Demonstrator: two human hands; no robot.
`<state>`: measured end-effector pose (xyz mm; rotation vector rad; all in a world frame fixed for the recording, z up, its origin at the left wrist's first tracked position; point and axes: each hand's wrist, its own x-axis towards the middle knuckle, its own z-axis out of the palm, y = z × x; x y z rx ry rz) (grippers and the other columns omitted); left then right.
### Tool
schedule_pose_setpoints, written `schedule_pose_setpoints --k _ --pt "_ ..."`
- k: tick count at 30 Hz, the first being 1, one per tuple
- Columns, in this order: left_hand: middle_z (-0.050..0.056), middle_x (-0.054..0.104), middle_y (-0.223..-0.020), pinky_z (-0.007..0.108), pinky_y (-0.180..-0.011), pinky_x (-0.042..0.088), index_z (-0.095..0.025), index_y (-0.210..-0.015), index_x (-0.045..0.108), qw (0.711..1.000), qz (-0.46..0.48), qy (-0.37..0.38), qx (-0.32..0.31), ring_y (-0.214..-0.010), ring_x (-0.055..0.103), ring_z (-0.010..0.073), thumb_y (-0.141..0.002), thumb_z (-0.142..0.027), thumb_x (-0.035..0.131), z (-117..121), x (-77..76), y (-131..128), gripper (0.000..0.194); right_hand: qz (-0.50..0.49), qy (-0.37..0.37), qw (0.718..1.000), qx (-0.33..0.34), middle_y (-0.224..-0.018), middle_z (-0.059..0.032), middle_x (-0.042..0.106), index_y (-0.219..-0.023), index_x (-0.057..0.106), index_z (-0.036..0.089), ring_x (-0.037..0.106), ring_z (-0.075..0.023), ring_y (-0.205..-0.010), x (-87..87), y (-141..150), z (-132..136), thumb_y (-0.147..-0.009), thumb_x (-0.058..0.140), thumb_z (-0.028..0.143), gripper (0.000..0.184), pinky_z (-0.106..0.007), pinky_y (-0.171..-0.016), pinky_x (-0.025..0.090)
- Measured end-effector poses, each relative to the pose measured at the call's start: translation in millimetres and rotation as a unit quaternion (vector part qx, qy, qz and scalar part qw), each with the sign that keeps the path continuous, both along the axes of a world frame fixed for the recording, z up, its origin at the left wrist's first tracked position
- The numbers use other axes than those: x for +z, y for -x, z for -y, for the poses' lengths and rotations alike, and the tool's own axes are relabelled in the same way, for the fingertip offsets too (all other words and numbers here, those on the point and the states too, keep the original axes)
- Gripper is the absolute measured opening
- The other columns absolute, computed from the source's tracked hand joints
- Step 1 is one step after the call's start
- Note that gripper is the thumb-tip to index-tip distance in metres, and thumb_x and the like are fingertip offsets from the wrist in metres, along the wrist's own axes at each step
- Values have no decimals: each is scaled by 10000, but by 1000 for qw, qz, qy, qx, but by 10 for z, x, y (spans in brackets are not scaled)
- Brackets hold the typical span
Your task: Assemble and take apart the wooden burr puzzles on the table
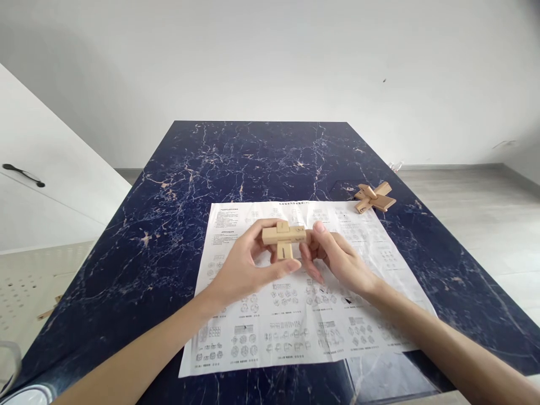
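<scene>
Held above the paper is a small wooden burr puzzle [284,236] of crossed, interlocking pieces with dark marks on some faces. My left hand [248,262] grips it from the left, thumb across the lower front and fingers behind. At its right end, my right hand [337,256] pinches the bar between thumb and bent fingers, with the lower fingers hanging loose. Beneath both hands lies the large white instruction sheet [291,320], printed with rows of puzzle diagrams and creased by folds. Part of the puzzle's back is hidden by my fingers.
A second wooden cross-shaped puzzle [374,198] rests at the sheet's upper right corner. The dark blue marbled table [253,163] reaches toward a white wall [270,62]. A white cabinet [54,180] with a black handle stands left. Something round and shiny [31,395] sits at the lower left.
</scene>
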<state>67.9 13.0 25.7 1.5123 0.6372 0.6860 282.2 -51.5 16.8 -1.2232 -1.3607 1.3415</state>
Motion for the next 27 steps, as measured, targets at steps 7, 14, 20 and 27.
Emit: schedule_pose_setpoints --k 7,14,20,27 --pt "61 698 -1083 331 -836 580 -217 -1317 626 983 22 2 181 -977 672 204 -956 -585 776 -91 -13 -10 536 258 -209 940 -82 -1020 -73 687 -1076 618 243 652 -227 -889 -100 10 -34 -1069 651 410 170 -372 -745 525" --pt "42 693 -1104 328 -866 561 -231 -1363 598 984 12 -1 177 -970 653 192 -917 -497 832 -77 6 -32 569 328 -222 917 -40 -1231 -141 654 -1224 676 226 683 -286 -1042 -173 31 -64 -1041 720 441 286 -434 -837 581" --pt "55 707 -1124 353 -852 575 -265 -1379 612 991 -20 -8 133 -967 668 215 -917 -509 835 -84 -8 -22 568 352 -243 903 -48 -1191 -119 668 -1194 704 221 702 -274 -1019 -234 42 -68 -1059 694 348 185 -421 -807 608" --pt "72 706 -1148 344 -809 579 -252 -1357 626 998 -6 27 58 -977 674 226 -860 -499 896 -77 -18 -26 617 343 -246 904 -69 -1117 -105 726 -1109 720 224 711 -266 -973 -235 18 -98 -1079 621 296 126 -425 -809 603"
